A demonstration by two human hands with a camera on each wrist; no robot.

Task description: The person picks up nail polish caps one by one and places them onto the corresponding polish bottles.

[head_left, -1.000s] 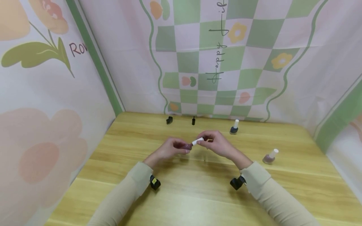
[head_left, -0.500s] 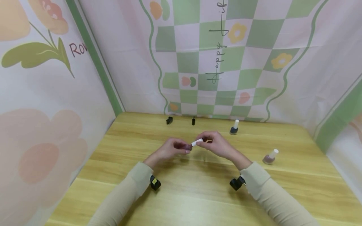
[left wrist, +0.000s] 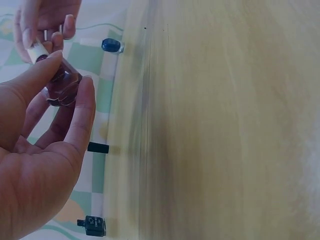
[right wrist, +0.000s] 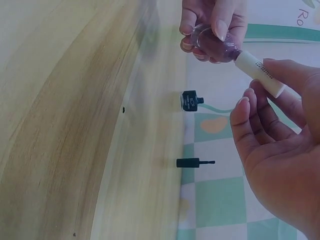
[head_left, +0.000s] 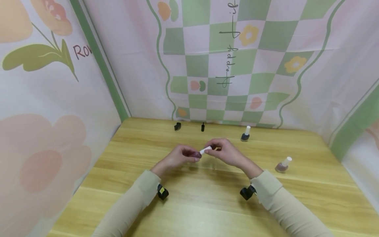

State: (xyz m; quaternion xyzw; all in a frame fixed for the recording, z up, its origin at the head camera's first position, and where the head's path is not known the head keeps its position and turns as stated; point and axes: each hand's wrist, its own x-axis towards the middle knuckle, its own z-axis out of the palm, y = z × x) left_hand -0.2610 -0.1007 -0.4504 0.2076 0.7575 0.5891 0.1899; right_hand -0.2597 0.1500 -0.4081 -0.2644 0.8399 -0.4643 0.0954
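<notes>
A printed backdrop [head_left: 207, 65], green and white checks with flowers, hangs behind everything; the wood-grain table [head_left: 201, 210] runs up to its foot; across it reach two beige sleeves [head_left: 130, 200], each with a small black camera [head_left: 162, 192] at the wrist.

The left hand [head_left: 175, 156] and the right hand [head_left: 226, 152] meet above the middle of the table; the left's thumb and fingers are clamped round a purple polish bottle [right wrist: 215, 44], which lies tilted in the air, its neck towards the right hand; the right's thumb and forefinger pinch the white cap [right wrist: 260, 74], the other fingers bent loosely beneath; the cap meets the neck, though I can't tell whether it is fully seated.

Over to the right stands a mauve bottle [head_left: 281, 167] with its white cap on; farther back, a dark blue bottle [head_left: 245, 136], capped in white too; near the back edge sits a small black bottle [right wrist: 189, 101], its neck bare; beside it, well apart, stands a slim black brush cap [right wrist: 188, 162], bristles upward.
</notes>
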